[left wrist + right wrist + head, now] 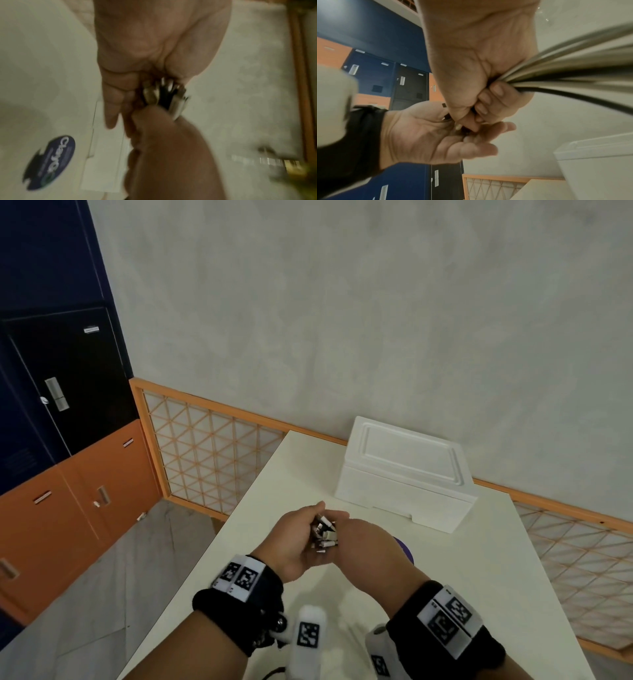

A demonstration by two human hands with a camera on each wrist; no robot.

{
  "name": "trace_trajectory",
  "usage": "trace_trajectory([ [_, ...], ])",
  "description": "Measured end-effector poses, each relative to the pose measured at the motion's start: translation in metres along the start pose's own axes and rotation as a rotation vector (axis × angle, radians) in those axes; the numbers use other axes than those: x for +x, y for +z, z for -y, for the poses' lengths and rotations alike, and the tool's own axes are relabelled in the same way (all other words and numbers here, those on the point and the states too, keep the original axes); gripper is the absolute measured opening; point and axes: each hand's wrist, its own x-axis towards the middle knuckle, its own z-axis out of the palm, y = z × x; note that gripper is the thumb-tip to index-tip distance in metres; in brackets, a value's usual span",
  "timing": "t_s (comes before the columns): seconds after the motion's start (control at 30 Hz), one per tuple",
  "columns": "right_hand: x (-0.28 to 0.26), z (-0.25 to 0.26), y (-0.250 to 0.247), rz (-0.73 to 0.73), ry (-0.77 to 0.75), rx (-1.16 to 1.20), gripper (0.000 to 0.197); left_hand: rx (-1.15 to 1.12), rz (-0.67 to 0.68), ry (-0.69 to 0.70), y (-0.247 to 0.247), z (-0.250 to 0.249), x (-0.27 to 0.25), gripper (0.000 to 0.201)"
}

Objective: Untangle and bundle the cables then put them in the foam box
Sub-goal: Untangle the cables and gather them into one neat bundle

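Observation:
Above the white table (pixel 284 474) my right hand (pixel 356 537) grips a bundle of white and black cables (pixel 573 73) in a fist. The cables run off to the right in the right wrist view. Their plug ends (pixel 325 534) stick out of the fist toward my left hand (pixel 310 522). That hand is cupped with relaxed fingers, and the plugs (pixel 171 97) rest against its palm (pixel 423 132). The white foam box (pixel 404 474) stands at the table's far side with its lid on, a short way beyond both hands.
A round dark blue sticker (pixel 51 162) lies on the table under my right forearm. An orange lattice rail (pixel 212 453) runs behind the table along a grey wall. Orange and dark blue lockers (pixel 68 508) stand to the left across a grey floor.

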Motion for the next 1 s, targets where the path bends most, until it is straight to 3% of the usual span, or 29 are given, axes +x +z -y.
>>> trace_trajectory([
  [0.07, 0.0, 0.003, 0.002, 0.004, -0.018, -0.037, 0.035, -0.103, 0.056, -0.105, -0.006, -0.006, -0.001, 0.061],
  [0.17, -0.002, 0.012, 0.002, -0.055, -0.021, 0.067, 0.04, -0.085, -0.038, -0.154, -0.005, -0.003, -0.001, 0.058],
  [0.23, 0.001, 0.016, 0.003, -0.051, -0.012, 0.075, 0.042, -0.059, -0.112, -0.116, 0.001, 0.004, -0.002, 0.046],
  [0.43, 0.01, 0.008, 0.001, -0.012, -0.016, -0.021, 0.028, 0.146, -0.204, 0.024, 0.016, 0.014, -0.001, 0.035],
  [0.5, 0.009, 0.005, 0.004, -0.074, -0.022, 0.067, 0.031, 0.121, -0.176, 0.058, 0.013, 0.01, -0.001, 0.045],
  [0.67, 0.001, -0.002, -0.001, -0.156, -0.017, 0.35, 0.037, -0.305, 0.068, -0.057, -0.007, -0.015, -0.001, 0.074],
  [0.83, 0.006, 0.008, 0.001, -0.151, -0.016, 0.293, 0.026, -0.076, -0.067, 0.005, 0.004, -0.006, 0.001, 0.066],
  [1.0, 0.012, 0.016, 0.009, -0.146, 0.045, 0.169, 0.033, -0.088, -0.103, 0.145, 0.012, -0.001, -0.002, 0.056],
])
